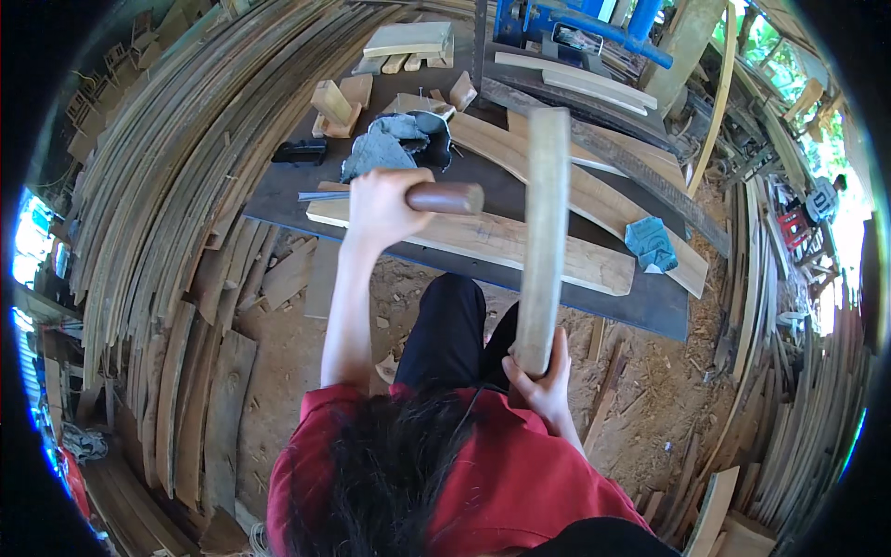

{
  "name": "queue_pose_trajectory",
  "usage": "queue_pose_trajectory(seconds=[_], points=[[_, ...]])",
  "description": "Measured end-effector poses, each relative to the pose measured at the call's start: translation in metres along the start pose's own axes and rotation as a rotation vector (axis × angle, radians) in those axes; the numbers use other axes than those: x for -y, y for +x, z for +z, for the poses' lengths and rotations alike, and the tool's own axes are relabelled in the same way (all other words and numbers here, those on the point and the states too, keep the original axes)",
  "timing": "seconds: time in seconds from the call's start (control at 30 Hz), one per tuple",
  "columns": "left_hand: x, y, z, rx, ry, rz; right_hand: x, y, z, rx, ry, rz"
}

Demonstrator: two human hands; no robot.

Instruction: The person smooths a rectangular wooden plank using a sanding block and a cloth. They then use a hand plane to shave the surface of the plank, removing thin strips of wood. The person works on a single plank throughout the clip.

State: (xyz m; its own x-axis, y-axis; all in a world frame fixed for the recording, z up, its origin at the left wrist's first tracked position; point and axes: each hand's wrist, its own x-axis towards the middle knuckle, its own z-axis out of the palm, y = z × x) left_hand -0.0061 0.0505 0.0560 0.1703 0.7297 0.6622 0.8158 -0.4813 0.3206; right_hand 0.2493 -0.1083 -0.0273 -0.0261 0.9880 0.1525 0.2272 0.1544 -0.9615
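My left hand (385, 209) is closed around a chisel with a thick brown wooden handle (447, 198). A flat grey metal strip, seemingly its blade (320, 196), shows on the far side of the fist. Right below lies a pale wooden board (492, 243) along the near side of a dark table (650, 314); whether the blade touches it I cannot tell. My right hand (543, 381) grips the lower end of a long, slightly curved wooden bar (544, 241), which stands upright in view and hides part of the board.
Behind the board lie a grey cloth (385, 144), a crumpled blue piece (651, 243), a curved plank (585, 190), wooden blocks (334, 110) and a small black object (300, 151). Long stacked planks (186, 139) flank the left. A blue machine (594, 28) stands beyond; someone (822, 200) is far right.
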Motion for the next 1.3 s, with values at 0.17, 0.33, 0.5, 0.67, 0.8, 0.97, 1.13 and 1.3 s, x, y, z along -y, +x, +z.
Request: queue_pose_trajectory(seconds=[0.17, 0.33, 0.5, 0.67, 0.8, 0.97, 1.13, 1.3], points=[[-0.046, -0.004, -0.017, -0.034, -0.088, -0.031, -0.004, -0.004, -0.021, -0.205, 0.107, -0.004], [-0.131, -0.022, 0.029, 0.093, -0.277, 0.310, -0.008, -0.022, -0.052, -0.392, 0.185, 0.037], [-0.197, -0.034, 0.069, 0.379, -0.259, 0.407, -0.044, -0.056, -0.112, -0.693, -0.198, -0.046], [-0.215, -0.034, 0.085, 0.332, -0.298, 0.382, -0.047, -0.077, -0.150, -0.908, -0.003, -0.076], [-0.209, -0.024, 0.090, 0.323, -0.213, 0.224, -0.047, -0.093, -0.146, -0.841, 0.012, 0.017], [-0.201, -0.016, 0.097, 0.387, -0.093, 0.118, -0.038, -0.103, -0.102, -0.536, 0.126, 0.139], [-0.186, -0.014, 0.093, 0.353, -0.051, 0.099, -0.039, -0.095, -0.100, -0.511, 0.166, 0.046], [-0.178, -0.015, 0.091, 0.307, -0.080, 0.105, -0.052, -0.084, -0.098, -0.570, 0.278, 0.096]])
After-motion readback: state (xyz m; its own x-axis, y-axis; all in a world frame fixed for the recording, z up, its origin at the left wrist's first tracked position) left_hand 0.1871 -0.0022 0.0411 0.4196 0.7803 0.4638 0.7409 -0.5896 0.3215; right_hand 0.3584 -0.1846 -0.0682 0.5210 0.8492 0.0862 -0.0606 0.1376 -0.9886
